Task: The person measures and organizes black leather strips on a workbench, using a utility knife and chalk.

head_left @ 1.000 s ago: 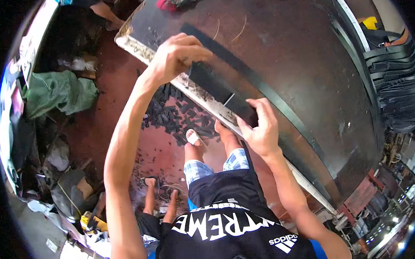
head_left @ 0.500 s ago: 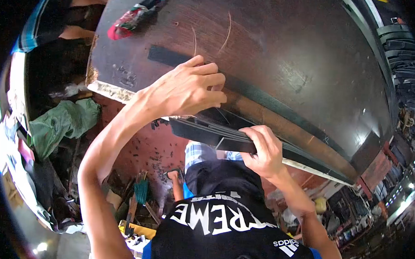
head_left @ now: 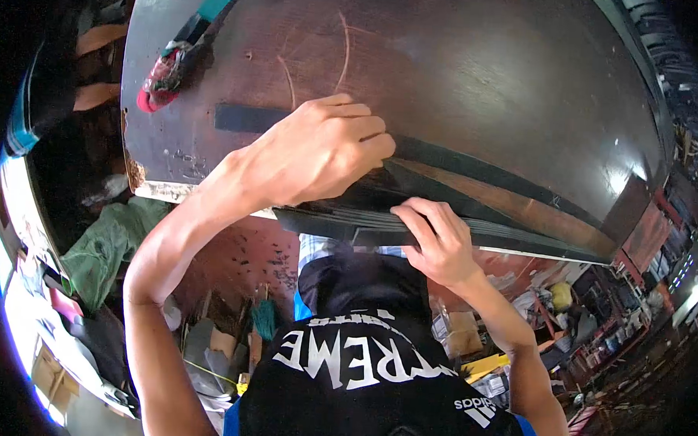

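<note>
My right hand (head_left: 441,241) grips a stack of long, thin black strips (head_left: 329,226) at the front edge of the dark wooden table (head_left: 480,76). Thumb and fingers clasp the stack from both sides. My left hand (head_left: 329,147) is closed, knuckles up, above the stack's left end. A black strip bows up from the stack toward its fingers, though the fingertips are mostly hidden. Beneath the left hand, another flat black strip (head_left: 244,118) lies along the tabletop, its left end showing.
A tool with a wrapped red end and a teal part (head_left: 181,55) lies at the table's upper left. Another person's limbs (head_left: 97,98) show beyond the left edge. A green sack (head_left: 102,246) is at lower left; dark scraps litter the red floor (head_left: 246,260).
The view has shifted, so the table appears turned and lower at the left. My left hand stays closed, and my right hand keeps its grip on the stack, which now lies flatter against the table edge.
</note>
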Action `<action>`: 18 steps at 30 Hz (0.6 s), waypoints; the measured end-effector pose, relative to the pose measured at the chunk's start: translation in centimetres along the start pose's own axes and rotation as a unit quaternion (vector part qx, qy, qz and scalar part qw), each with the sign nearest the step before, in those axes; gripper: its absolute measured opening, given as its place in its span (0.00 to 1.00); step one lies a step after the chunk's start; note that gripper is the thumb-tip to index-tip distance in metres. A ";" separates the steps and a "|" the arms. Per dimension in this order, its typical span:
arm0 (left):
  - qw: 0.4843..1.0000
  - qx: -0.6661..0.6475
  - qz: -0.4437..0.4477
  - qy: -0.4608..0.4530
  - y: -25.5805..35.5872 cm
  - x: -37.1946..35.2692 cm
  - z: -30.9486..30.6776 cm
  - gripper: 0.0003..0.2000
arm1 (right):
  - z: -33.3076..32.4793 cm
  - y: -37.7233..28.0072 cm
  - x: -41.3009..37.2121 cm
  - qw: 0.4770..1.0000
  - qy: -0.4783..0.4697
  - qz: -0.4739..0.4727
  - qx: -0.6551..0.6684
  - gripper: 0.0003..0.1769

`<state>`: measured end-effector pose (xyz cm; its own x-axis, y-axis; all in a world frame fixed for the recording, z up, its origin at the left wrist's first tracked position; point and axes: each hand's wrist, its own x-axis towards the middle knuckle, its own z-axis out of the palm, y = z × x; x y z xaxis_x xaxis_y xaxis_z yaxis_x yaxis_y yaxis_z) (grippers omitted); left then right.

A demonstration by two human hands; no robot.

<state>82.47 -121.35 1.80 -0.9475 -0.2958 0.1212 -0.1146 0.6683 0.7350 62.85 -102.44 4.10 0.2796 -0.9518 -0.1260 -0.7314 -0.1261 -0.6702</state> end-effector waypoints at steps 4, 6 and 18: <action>0.993 -0.073 -0.078 -0.052 0.8 0.9 0.0 0.09 | 0.7 0.1 -0.2 0.999 0.025 0.003 -0.022 0.32; 0.982 -0.121 -0.113 -0.088 1.2 1.6 -0.4 0.08 | 1.0 0.3 -0.5 0.997 0.043 -0.024 -0.056 0.32; 0.956 -0.131 -0.254 -0.073 4.9 3.7 -1.8 0.04 | 2.9 -0.6 -2.1 0.981 0.148 -0.073 -0.104 0.22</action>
<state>78.98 -120.43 7.02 -0.8233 -0.4262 -0.3749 -0.5099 0.2650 0.8184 64.51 -99.55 2.65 0.2205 -0.9549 0.1989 -0.8164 -0.2922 -0.4981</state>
